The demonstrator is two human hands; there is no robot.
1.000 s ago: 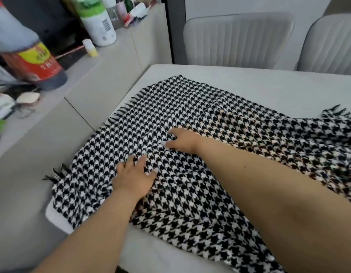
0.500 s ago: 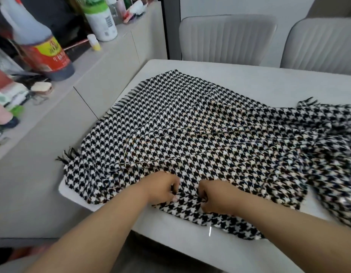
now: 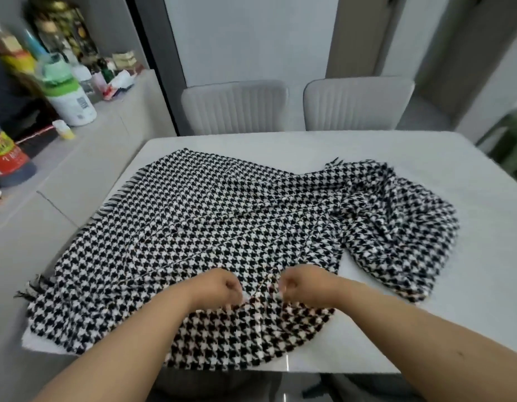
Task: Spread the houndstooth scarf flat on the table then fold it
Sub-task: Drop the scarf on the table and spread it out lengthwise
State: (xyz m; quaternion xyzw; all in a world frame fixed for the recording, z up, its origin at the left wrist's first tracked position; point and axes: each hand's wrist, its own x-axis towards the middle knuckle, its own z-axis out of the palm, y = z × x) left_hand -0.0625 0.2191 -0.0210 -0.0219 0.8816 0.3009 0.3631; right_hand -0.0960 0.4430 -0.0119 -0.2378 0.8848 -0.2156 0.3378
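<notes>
Grey sideboard [image 3: 86, 169]: along the left edge of the frame we see a long cabinet top, crowded with bottles at the upper left.
Bottles: a dark bottle with a red and yellow label [image 3: 6, 158] sits at the far left; a white jug with a green cap [image 3: 67, 94] stands further back, upper left.
Scarf [image 3: 211, 227]: we find the houndstooth scarf over the left and centre of the white table [image 3: 469, 271], its left part mostly flat with black fringe along the left edge, its near edge hanging just over the table's front edge.
Left hand [image 3: 219, 288]: lower centre, our fingers are curled and pinch a ridge of the cloth.
Right hand [image 3: 306, 284]: just beside the left hand, also clenched on the same ridge of cloth; the fabric between the two is gathered into a small crease.
Bunched end: to the right of centre the scarf's other end lies crumpled in a loose heap on the table.
Chairs: two pale ribbed chairs [image 3: 356, 103] stand behind the far edge of the table, upper centre and upper right.
</notes>
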